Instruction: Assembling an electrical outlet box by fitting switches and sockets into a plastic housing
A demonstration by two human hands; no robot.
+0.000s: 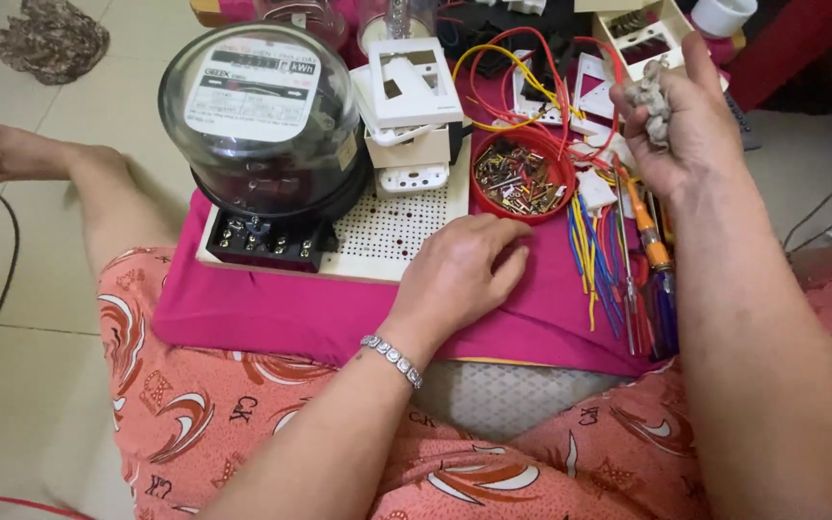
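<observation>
Pale floor tiles surround a magenta cloth. Left hand rests open, flat on it, at six o'clock from a red round bowl of metal screws. Right hand, at three o'clock, grips a grey knotted cord bundle.

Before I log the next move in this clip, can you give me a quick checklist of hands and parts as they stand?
1. Right hand grips the small grey bundle: ok.
2. Left hand rests flat on the pink cloth, holding nothing: ok.
3. Red bowl of metal bits upright: ok.
4. Screwdriver lies within reach of the right hand: ok.
5. Meter sits on the perforated board: ok.
6. What the bundle is: cannot tell.
</observation>
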